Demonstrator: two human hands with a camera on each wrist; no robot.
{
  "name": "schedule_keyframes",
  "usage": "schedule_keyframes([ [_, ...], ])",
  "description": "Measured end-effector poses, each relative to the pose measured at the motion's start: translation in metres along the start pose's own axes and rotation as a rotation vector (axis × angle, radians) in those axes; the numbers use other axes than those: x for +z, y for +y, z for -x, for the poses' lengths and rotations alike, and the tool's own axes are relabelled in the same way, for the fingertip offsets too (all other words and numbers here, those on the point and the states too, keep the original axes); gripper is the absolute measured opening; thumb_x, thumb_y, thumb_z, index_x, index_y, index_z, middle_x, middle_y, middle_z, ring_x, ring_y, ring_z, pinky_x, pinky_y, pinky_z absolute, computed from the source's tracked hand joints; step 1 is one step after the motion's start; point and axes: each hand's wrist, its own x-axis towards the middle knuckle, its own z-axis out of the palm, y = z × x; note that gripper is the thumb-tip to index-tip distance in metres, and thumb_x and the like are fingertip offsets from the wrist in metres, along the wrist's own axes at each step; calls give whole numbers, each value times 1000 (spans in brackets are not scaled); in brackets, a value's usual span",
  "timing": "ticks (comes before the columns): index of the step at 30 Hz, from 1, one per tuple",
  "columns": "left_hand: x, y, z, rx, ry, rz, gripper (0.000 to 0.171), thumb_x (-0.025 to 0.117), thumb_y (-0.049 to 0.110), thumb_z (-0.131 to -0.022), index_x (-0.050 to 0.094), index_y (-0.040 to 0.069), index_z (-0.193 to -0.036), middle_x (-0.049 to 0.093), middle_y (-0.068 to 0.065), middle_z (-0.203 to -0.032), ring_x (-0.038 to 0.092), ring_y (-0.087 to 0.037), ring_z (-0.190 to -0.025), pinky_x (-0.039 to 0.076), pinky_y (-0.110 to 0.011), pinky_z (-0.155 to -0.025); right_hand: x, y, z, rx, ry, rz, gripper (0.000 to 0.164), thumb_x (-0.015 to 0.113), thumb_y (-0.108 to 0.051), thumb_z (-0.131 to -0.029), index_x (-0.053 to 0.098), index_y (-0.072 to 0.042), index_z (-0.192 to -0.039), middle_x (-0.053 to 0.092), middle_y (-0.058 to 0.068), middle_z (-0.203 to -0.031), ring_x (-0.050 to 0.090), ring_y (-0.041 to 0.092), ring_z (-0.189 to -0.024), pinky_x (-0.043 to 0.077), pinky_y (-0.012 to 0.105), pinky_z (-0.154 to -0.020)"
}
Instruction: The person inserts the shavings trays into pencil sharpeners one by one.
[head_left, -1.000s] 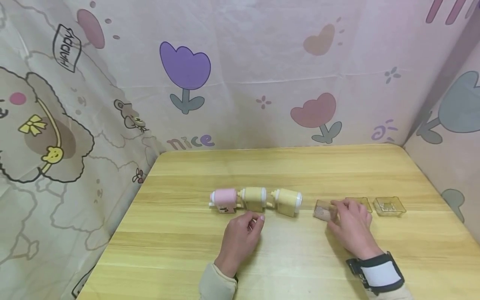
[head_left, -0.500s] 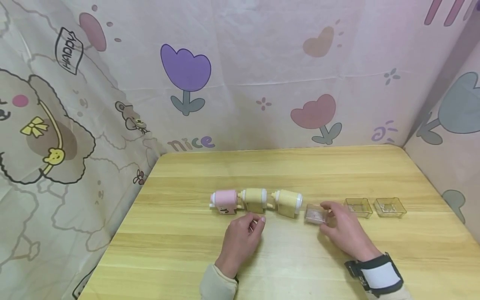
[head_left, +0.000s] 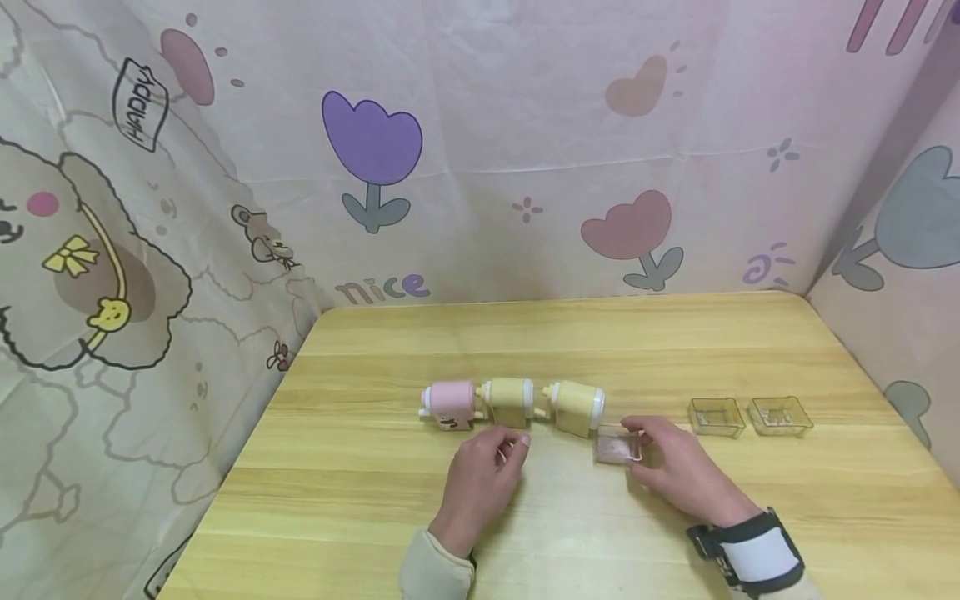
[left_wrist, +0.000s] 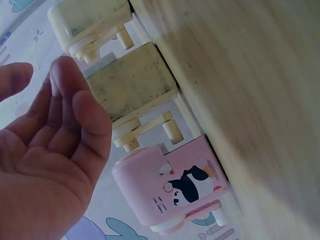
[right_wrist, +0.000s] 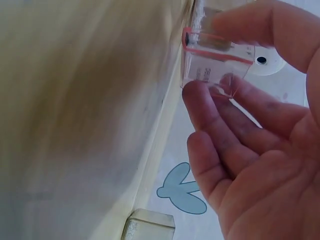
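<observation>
My right hand (head_left: 682, 475) pinches a small clear, pink-edged pencil-sharpener drawer (head_left: 613, 448) between thumb and fingers, low over the table. The right wrist view shows the fingers on both sides of this drawer (right_wrist: 215, 70). Three crank pencil sharpeners stand in a row: a pink one (head_left: 452, 406) with a panda picture, a yellow one (head_left: 510, 402) in the middle, and another yellow one (head_left: 576, 407) nearest the drawer. Loosely curled and holding nothing, my left hand (head_left: 483, 479) lies in front of the middle sharpener. In the left wrist view its palm (left_wrist: 45, 180) faces the camera.
Two transparent yellowish drawers (head_left: 716, 417) stand side by side on the right part of the wooden table (head_left: 360, 492). Behind and beside the table hangs a printed cloth (head_left: 487, 233) with tulips and cartoon animals.
The right hand has carried the clear drawer leftward and closer to the front, up to the right yellow sharpener, uncovering the left one of the two yellowish drawers. The left hand has stayed in place.
</observation>
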Motion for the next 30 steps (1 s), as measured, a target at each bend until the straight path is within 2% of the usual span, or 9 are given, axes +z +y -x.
schedule_keyframes([
  [6, -5, -1, -2, -41, 31, -9, 24, 54, 37, -96, 66, 18, -90, 55, 12, -82, 51, -6, -71, 45, -23, -63, 1, -1, 0, -25, -23, 2, 57, 76, -14, -74, 56, -7, -126, 62, 4, -117, 58, 19, -100, 47, 47, -90],
  [10, -10, -5, -5, -67, 125, 4, 19, 58, 33, -94, 64, 15, -98, 58, 6, -93, 54, -14, -81, 48, -30, -70, 1, -3, 0, -28, -42, 4, 57, 77, -16, -74, 56, -8, -126, 62, 0, -112, 57, 16, -98, 47, 46, -89],
  [13, -17, -11, -7, -107, 204, -3, 26, 62, 28, -92, 59, 11, -111, 57, -2, -106, 56, -20, -93, 50, -36, -79, 2, -3, 0, -26, -65, 0, 57, 77, -17, -75, 56, -8, -127, 62, -3, -109, 57, 14, -97, 48, 44, -89],
  [15, -23, -16, -8, -144, 221, -21, 37, 63, 25, -91, 53, 9, -122, 54, -7, -118, 53, -24, -104, 48, -38, -88, 2, -3, 0, -24, -79, -1, 56, 77, -18, -75, 56, -8, -127, 62, -4, -108, 57, 13, -97, 48, 43, -89],
  [19, -35, -29, -8, -207, 175, -105, 63, 63, 26, -91, 34, 14, -146, 34, -12, -147, 37, -30, -128, 35, -48, -103, 2, -3, 0, -10, -101, -10, 56, 76, -19, -76, 56, -8, -127, 62, -4, -109, 57, 14, -99, 47, 43, -89],
  [23, -42, -38, -6, -242, 78, -177, 78, 63, 28, -91, 18, 21, -154, 6, -10, -161, 18, -36, -140, 23, -58, -107, 3, -4, 0, 8, -113, -29, 56, 76, -20, -76, 56, -9, -127, 62, -3, -110, 57, 15, -100, 47, 43, -90],
  [27, -43, -42, -4, -255, -4, -208, 79, 66, 21, -89, 21, 21, -154, -5, -4, -161, 11, -36, -143, 22, -61, -107, 2, -4, -1, 17, -119, -37, 56, 76, -21, -76, 56, -9, -127, 62, -2, -112, 57, 16, -101, 47, 43, -90],
  [30, -42, -43, -4, -250, -8, -211, 75, 68, 14, -86, 30, 18, -150, -2, -4, -162, 10, -34, -144, 24, -62, -106, 2, -4, -1, 19, -120, -38, 57, 76, -21, -76, 55, -9, -128, 62, -1, -114, 57, 16, -101, 47, 43, -90],
])
